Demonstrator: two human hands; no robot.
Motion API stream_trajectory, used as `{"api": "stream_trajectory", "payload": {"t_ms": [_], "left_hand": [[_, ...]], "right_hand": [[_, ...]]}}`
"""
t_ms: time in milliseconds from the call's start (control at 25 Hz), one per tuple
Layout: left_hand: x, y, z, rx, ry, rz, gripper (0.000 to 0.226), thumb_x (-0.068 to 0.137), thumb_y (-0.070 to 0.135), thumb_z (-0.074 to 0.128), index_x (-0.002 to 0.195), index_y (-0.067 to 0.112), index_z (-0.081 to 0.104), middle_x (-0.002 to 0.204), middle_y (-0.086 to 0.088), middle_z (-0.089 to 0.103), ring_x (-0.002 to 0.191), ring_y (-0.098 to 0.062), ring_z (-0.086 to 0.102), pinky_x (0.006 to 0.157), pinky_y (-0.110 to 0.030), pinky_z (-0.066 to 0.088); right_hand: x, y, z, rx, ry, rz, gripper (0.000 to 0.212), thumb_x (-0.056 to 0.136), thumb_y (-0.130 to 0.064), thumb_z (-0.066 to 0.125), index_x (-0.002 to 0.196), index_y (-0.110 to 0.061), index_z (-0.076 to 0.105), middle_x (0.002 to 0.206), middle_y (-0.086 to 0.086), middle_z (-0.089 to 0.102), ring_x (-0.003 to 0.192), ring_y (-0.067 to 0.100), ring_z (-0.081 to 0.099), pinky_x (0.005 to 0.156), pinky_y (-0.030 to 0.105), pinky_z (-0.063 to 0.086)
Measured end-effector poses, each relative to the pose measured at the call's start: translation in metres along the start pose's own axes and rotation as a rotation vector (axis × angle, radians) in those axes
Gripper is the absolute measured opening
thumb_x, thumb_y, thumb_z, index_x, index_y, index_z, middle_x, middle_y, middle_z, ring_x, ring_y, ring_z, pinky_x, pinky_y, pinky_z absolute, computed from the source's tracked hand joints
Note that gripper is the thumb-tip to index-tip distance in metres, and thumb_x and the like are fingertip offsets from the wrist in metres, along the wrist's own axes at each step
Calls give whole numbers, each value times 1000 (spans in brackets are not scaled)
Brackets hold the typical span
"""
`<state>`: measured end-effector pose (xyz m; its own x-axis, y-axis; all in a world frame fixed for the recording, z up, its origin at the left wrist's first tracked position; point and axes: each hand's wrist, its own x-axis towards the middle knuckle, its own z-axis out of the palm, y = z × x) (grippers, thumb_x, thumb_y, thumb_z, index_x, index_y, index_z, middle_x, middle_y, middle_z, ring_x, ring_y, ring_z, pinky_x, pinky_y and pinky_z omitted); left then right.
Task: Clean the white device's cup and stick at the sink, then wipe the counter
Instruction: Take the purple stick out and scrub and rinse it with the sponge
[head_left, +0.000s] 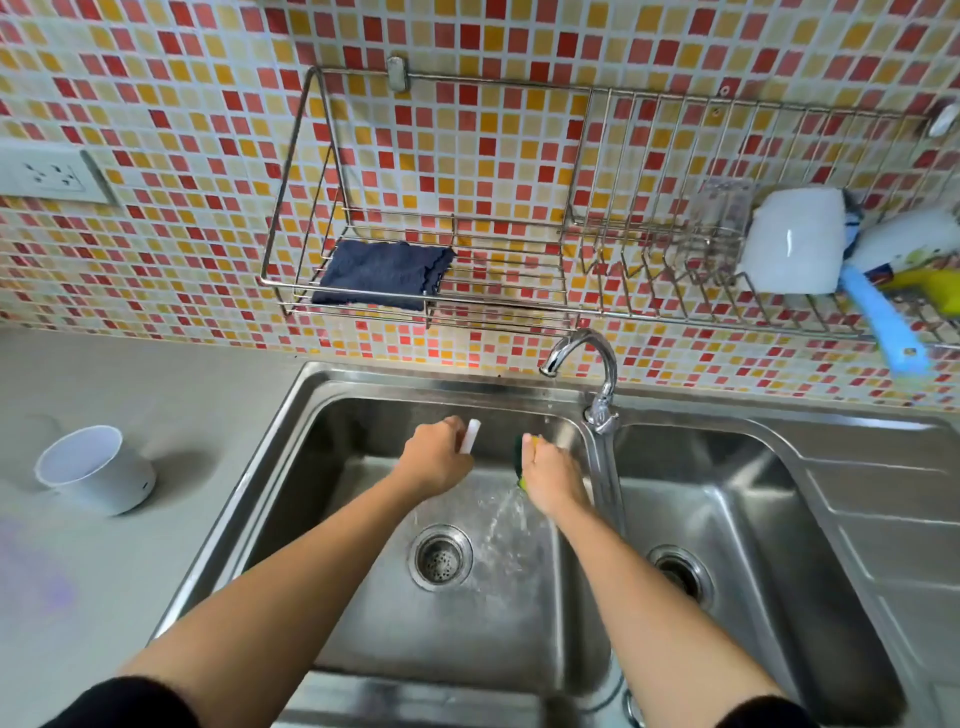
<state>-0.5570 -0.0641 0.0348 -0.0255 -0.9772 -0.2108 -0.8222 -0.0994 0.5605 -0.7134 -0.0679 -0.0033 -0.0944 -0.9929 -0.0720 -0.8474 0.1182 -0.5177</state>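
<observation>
Both hands work low over the left basin of the sink; the left hand has its fingers curled round the lower part of the white stick, whose upper end pokes out past the knuckles, tilted toward the back wall; the right hand is closed on a green-and-yellow sponge, just beside the stick but not clearly touching it.

By its look the stick is light, stiff plastic, and wet it will likely be slippery; a firm wrap near one end, as here, leaves the rest bare for scrubbing, and the grip would have to shift to reach the covered part. The sponge is soft and will give under pressure; no risk there.

Water splashes across the basin floor beneath the right hand, between the two wrists, below the faucet.

Well apart from both hands, to the left on the grey counter, lies the white cup, tipped with its open mouth toward the camera; it seems thin-walled and light, easiest taken round the body or at the rim.

On the wall rack above the sink rests a folded dark blue cloth, a likely choice for wiping the counter.
</observation>
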Motion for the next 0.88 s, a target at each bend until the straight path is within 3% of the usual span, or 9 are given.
{"api": "stream_trajectory", "payload": {"t_ms": [120, 400, 480, 600, 760, 880], "left_hand": [[-12, 0, -5, 6, 23, 20, 14, 81, 15, 58, 92, 10, 50, 96, -15, 64, 85, -33, 60, 67, -31, 43], [-28, -5, -19, -8, 91, 45, 25, 87, 20, 55, 109, 8, 52, 99, -14, 64, 82, -30, 61, 69, -33, 47], [-29, -9, -26, -43, 128, 55, 27, 87, 19, 56, 111, 7, 53, 101, -14, 66, 85, -30, 62, 72, -33, 48], [-34, -16, -36, -96, 171, 75, 29, 87, 18, 60, 112, 5, 53, 103, -13, 66, 84, -27, 61, 73, -31, 47], [-41, -21, -45, -185, 194, 97, 29, 85, 18, 64, 110, 5, 55, 106, -11, 67, 88, -23, 62, 79, -28, 48], [-47, -18, -57, -246, 200, 114, 31, 85, 18, 64, 113, 7, 55, 107, -9, 66, 96, -23, 64, 83, -28, 49]], "right_hand": [[-6, -13, -6, -30, 54, -45, 52, 101, -31, 22, 92, 0, 63, 93, 26, 67, 86, 39, 62, 68, 34, 43], [-29, -30, -24, 3, 133, 5, 52, 100, -32, 22, 91, -1, 63, 93, 25, 65, 88, 38, 59, 74, 38, 45], [-39, -35, -41, 93, 120, -17, 48, 99, -40, 18, 107, -10, 55, 87, 17, 64, 89, 35, 59, 76, 40, 47], [-63, -52, -83, 267, 23, -137, 31, 96, -43, 16, 119, -28, 31, 79, 1, 54, 77, 24, 55, 65, 34, 40], [-68, -86, -140, 515, -93, -324, 23, 89, -33, 27, 112, -35, 26, 106, -6, 38, 86, 11, 45, 66, 28, 36], [-20, -121, -165, 636, -17, -342, 26, 96, -22, 40, 121, -31, 37, 129, 1, 38, 107, 18, 44, 80, 30, 39]]}}
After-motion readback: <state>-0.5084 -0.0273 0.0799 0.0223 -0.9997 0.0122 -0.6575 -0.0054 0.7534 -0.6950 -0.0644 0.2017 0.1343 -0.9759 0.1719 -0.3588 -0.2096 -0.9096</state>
